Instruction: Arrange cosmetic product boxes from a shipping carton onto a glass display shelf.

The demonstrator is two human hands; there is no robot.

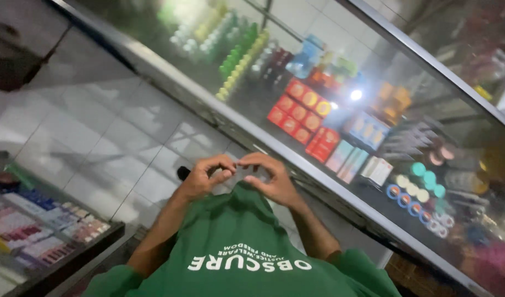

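Green shirt [238,242] hem is pinched by left hand [204,179] and right hand [271,179], fingers curled, apparently gripping fabric, above the tiled floor [115,137].

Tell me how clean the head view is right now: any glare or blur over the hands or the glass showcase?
Head view: dim and tilted; a bright glare spot sits on the glass showcase, with hazy reflections washing out the bottles at the top; the red boxes read soft; left hand and right hand at the green shirt hem are fairly sharp.
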